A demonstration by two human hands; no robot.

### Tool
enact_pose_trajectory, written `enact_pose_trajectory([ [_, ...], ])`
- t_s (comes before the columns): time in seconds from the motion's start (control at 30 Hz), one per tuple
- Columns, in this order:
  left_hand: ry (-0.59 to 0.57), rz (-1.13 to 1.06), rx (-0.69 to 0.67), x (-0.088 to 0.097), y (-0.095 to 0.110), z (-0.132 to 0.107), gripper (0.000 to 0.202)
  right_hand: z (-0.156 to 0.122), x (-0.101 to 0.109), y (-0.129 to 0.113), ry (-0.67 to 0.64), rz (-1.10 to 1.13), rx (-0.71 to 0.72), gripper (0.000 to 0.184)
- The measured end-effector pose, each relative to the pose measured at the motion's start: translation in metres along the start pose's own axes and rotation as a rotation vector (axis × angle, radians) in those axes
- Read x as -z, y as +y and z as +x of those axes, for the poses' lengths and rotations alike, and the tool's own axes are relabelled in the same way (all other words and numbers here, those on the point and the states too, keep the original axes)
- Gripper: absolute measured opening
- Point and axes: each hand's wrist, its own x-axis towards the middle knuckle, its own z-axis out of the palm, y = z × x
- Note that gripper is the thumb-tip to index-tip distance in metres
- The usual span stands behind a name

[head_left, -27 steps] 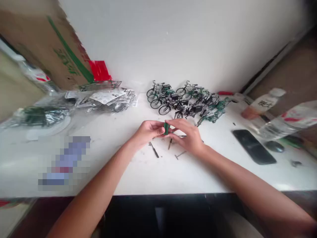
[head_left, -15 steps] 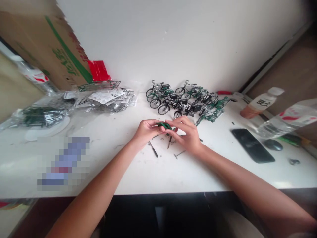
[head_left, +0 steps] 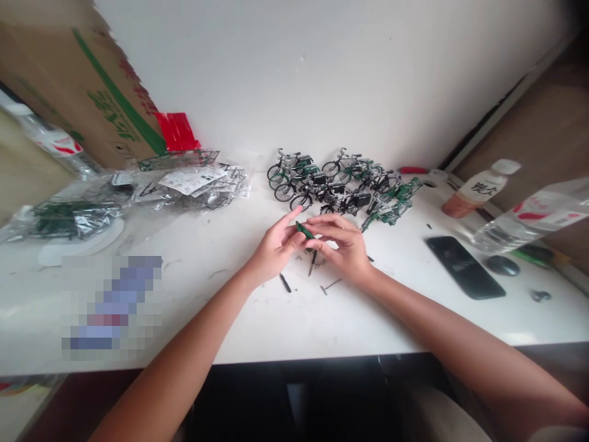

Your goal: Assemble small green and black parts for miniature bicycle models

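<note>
1 white tabletop (head_left: 280,331), wall (head_left: 322,80) behind, miniature bicycles (head_left: 339,189) ahead; left hand (head_left: 275,247) and right hand (head_left: 346,248) pinching a green piece (head_left: 304,231)!

A small, dark green piece (head_left: 304,231), narrow and flat-looking, sits almost at the centre of the view, just off it toward 4 o'clock. It is tilted, its longer side running from about 10 o'clock down to 4 o'clock. The left hand (head_left: 276,247) has its thumb at the piece's 8 o'clock side, while fingers of the right hand (head_left: 346,248) meet it from 3 o'clock. Fingers partly cover it, and its finer detail is too small to tell.
</note>
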Motion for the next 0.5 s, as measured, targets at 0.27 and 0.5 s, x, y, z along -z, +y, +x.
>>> enact_pose_trajectory([
  [0.27, -0.008, -0.060, -0.069, -0.002, 0.005, 0.001, 0.047, 0.002, 0.000, 0.002, -0.033, 0.119, -0.125, 0.031],
  [0.5, 0.038, 0.000, -0.126, 0.001, 0.012, 0.003, 0.048, 0.001, 0.001, 0.002, 0.031, 0.077, -0.122, 0.049],
])
